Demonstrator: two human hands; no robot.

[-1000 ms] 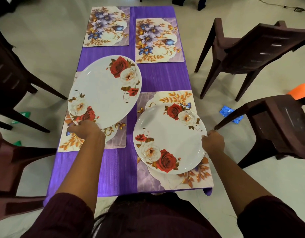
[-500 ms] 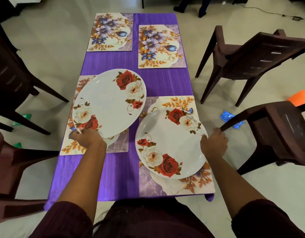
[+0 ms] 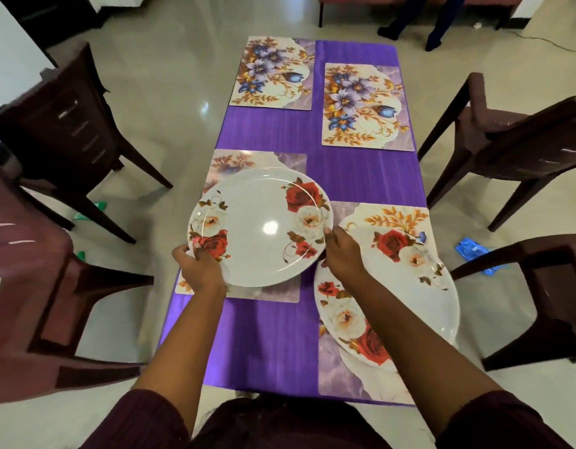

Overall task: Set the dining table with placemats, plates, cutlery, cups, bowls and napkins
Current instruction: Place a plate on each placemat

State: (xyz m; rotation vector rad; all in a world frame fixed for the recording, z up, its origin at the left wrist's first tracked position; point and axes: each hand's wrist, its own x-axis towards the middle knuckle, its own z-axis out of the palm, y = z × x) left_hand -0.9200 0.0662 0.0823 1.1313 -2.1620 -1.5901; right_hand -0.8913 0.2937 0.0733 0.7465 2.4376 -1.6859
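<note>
A white plate with red roses [image 3: 260, 228] hangs above the near left placemat [image 3: 264, 294]. My left hand [image 3: 199, 267] grips its near left rim. My right hand [image 3: 341, 251] holds its right rim, fingers curled at the edge. A second rose plate [image 3: 406, 306] lies flat on the near right placemat [image 3: 345, 380]. Two flowered placemats, one far left [image 3: 273, 72] and one far right [image 3: 364, 108], lie bare on the purple tablecloth [image 3: 361, 176].
Dark brown chairs flank the table: two on the left [image 3: 63, 124] [image 3: 27, 306] and two on the right [image 3: 519, 137] [image 3: 552, 286]. A person's legs [image 3: 419, 21] stand beyond the far end. A blue wrapper [image 3: 474, 251] lies on the floor at right.
My right hand let go of the right plate, which now rests on its placemat, and moved left to the other plate's rim. The left plate has come lower and nearer.
</note>
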